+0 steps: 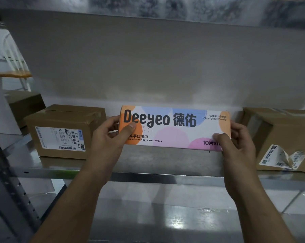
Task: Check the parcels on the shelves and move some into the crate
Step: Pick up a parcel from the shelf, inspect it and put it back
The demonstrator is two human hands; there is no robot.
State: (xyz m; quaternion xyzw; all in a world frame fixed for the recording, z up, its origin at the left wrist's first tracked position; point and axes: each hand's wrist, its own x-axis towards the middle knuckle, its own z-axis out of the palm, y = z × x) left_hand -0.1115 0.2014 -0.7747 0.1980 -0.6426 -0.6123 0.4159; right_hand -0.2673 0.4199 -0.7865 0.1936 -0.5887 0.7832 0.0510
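Note:
A long, colourful wet-wipes box (174,128) printed "Deeyeo" stands on its long edge on the metal shelf (148,174), printed face toward me. My left hand (111,135) grips its left end, thumb on the front face. My right hand (236,139) grips its right end, thumb over the lower right corner. A brown cardboard parcel (62,132) with a white shipping label sits to the left of the box. Another brown parcel (285,139) with a peeling label sits to the right. No crate is in view.
A further cardboard box (25,104) lies behind the left parcel. The shelf upright (9,190) with holes runs down the left side. A lower shelf board (165,216) shows beneath my forearms. The upper shelf (165,7) hangs overhead, with a wall behind.

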